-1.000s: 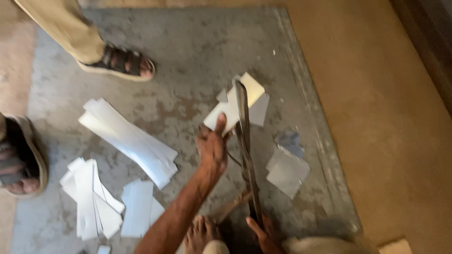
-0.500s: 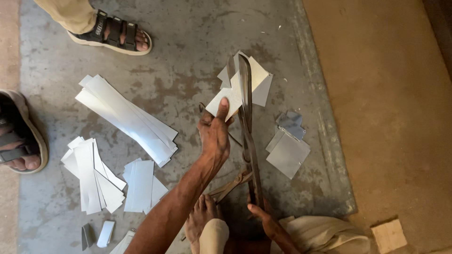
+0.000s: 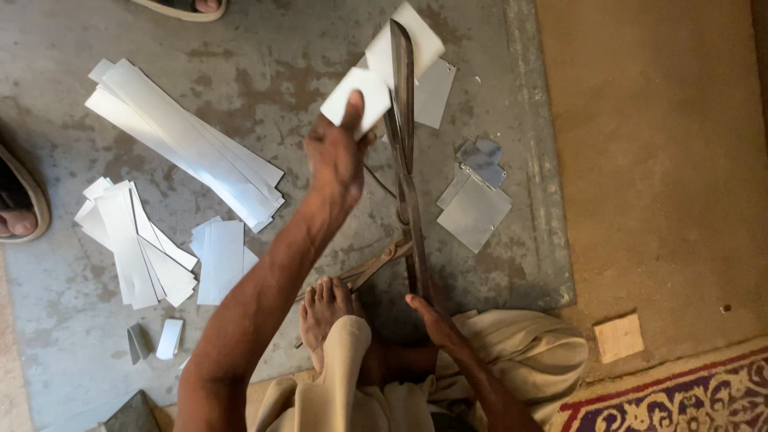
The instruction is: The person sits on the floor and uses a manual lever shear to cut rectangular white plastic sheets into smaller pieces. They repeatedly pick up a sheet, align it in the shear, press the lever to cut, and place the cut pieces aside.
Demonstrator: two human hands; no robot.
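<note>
Raised higher, left hand (image 3: 336, 156) pinching white metal sheet (image 3: 360, 98) between long shears (image 3: 404, 160), right hand (image 3: 432, 316) grasping shear handle

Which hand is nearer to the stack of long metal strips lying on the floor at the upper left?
Left. The left hand, holding a white sheet piece at the shears, is just right of the long strips. The right hand, on the shears' handle, is lower and farther right.
</note>
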